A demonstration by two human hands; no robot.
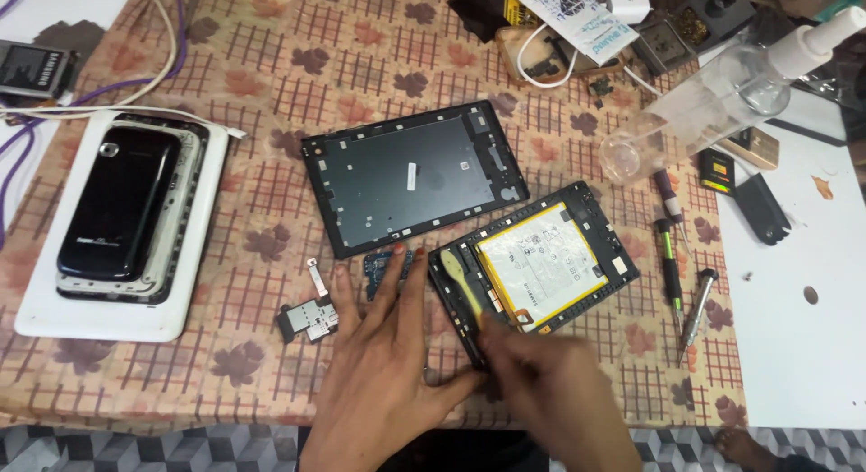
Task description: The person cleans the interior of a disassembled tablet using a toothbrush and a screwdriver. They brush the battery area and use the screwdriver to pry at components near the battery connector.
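An opened tablet body (606, 221) with a white-and-yellow battery (546, 266) lies right of centre on the cloth. My right hand (550, 391) grips a yellow pry tool (462, 287) whose tip rests on the tablet's left edge. My left hand (390, 373) lies flat beside that edge, fingers spread, with fingertips near a small blue circuit board (377, 269). The tablet's dark back cover (410, 176) lies inside-up just above. A small metal card-slot part (308, 319) sits left of my left hand.
A stack of phones (122, 206) rests on a white slab (117, 319) at left. Two screwdrivers (672, 273) lie right of the tablet. A clear spray bottle (713, 97) lies tipped at upper right. Cables, small parts and a white mat (794, 328) fill the edges.
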